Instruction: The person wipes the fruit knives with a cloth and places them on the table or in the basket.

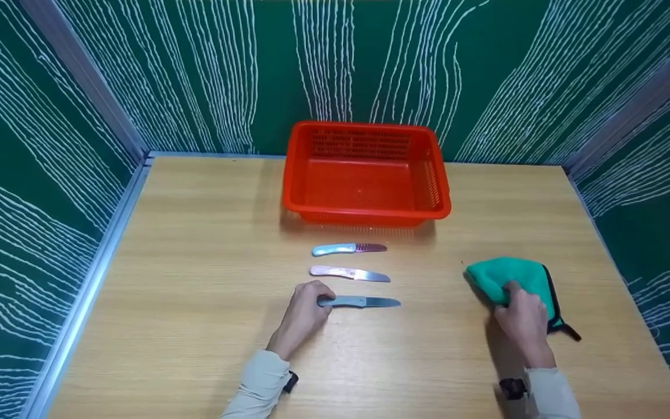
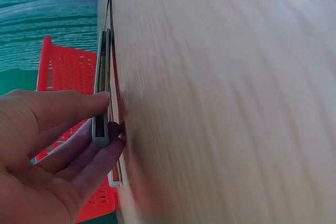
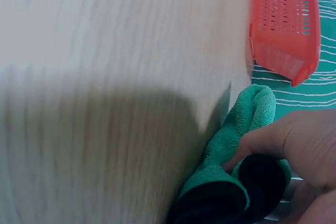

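The left hand [image 1: 305, 311] pinches the grey knife [image 1: 352, 301] by its handle between thumb and fingers; beyond, on the counter [image 1: 195, 262], lie a pink knife [image 1: 349, 273] and blue knife [image 1: 348, 248], then a red basket [image 1: 367, 214]. Farther right, the right hand [image 1: 524, 319] pinches a green cloth [image 1: 503, 273].

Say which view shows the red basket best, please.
The head view: the red basket stands unobstructed, whole rim and inside visible. In the left wrist view, the left hand hides part of it; the right wrist view's upper edge crops it.
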The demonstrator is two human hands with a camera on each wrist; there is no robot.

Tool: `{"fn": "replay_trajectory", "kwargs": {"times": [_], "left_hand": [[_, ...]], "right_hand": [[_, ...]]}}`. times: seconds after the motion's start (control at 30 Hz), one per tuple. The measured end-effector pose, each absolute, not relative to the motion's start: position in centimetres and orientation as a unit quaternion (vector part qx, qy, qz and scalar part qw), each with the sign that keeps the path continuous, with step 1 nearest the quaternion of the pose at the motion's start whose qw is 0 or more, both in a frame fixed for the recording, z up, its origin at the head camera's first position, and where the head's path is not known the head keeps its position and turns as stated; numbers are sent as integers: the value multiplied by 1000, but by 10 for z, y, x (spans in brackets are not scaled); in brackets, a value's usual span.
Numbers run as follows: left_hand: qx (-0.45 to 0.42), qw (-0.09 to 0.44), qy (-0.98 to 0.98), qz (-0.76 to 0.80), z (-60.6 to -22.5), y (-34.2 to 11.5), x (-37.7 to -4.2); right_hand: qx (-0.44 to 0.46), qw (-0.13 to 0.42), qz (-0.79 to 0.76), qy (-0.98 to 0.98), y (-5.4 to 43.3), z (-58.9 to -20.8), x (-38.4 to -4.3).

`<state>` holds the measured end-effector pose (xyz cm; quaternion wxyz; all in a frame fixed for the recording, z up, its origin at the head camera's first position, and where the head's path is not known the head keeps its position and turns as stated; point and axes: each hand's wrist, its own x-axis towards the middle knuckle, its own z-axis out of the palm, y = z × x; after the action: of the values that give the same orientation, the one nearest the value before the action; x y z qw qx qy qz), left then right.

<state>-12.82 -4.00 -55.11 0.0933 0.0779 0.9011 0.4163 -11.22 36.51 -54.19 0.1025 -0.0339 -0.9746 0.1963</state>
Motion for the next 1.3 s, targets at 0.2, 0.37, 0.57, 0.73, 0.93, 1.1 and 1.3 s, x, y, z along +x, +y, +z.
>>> {"fn": "replay_trajectory", "kwargs": {"times": [0.2, 0.37, 0.57, 0.73, 0.93, 1.1, 1.3], "left_hand": [[100, 44, 903, 416, -556, -42, -129], [83, 47, 898, 430, -554, -44, -129], [58, 54, 882, 465, -548, -48, -127], [65, 42, 869, 489, -545, -50, -125], [97, -9, 844, 528, -548, -53, -123], [108, -30, 798, 592, -548, -52, -121], [104, -30, 742, 662, -540, -50, -117]], "right_hand": [[-45, 102, 199, -974, 365, -542, -109], [-44, 93, 203, -974, 366, -541, -107], [-46, 81, 208, -974, 366, -539, -105], [-56, 75, 214, -972, 366, -537, -102], [-65, 83, 224, -969, 367, -540, -98], [-60, 111, 225, -966, 369, -544, -96], [-62, 119, 222, -966, 369, -543, -94]]}}
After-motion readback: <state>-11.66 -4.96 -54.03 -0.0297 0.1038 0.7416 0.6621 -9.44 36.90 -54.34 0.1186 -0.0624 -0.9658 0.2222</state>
